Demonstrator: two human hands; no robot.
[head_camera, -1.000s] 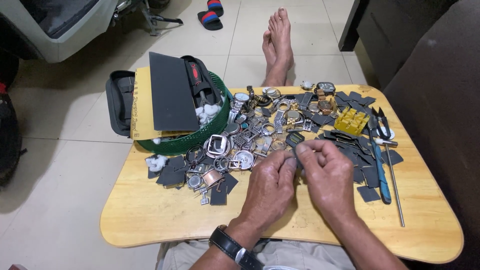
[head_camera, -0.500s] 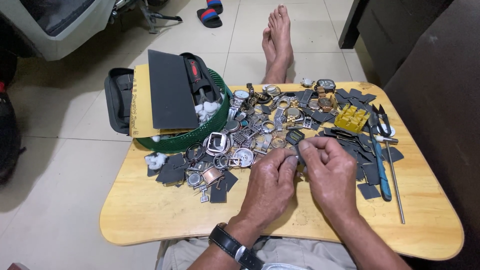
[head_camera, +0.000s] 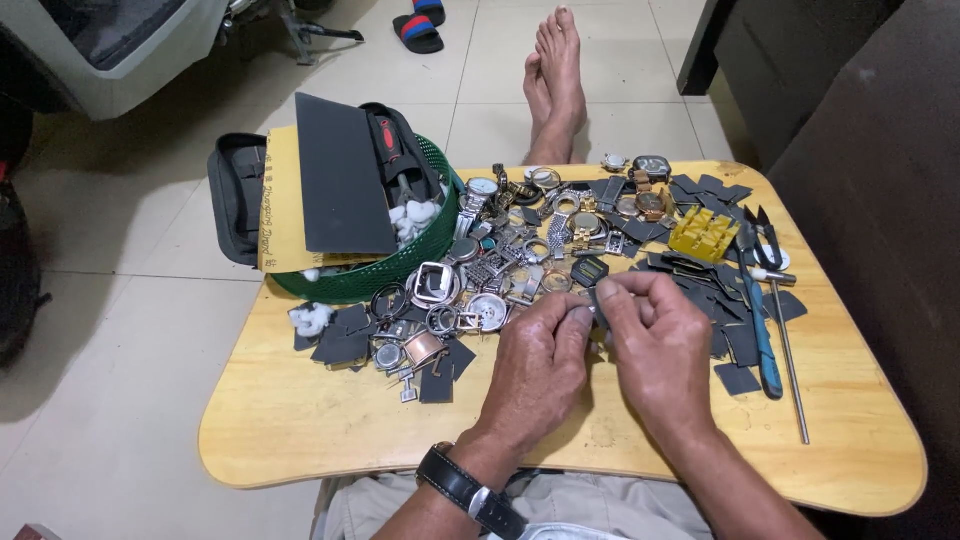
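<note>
while the left hand (head_camera: 540, 365) and right hand (head_camera: 655, 345) pinch tight together on a small dark part (head_camera: 597, 303) above the wooden table (head_camera: 300, 420), their fingertips hide most of it.

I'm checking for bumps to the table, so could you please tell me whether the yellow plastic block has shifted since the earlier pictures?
No. The yellow plastic block still lies just left of the black snips near the wooden table's far right edge, as before.
</note>
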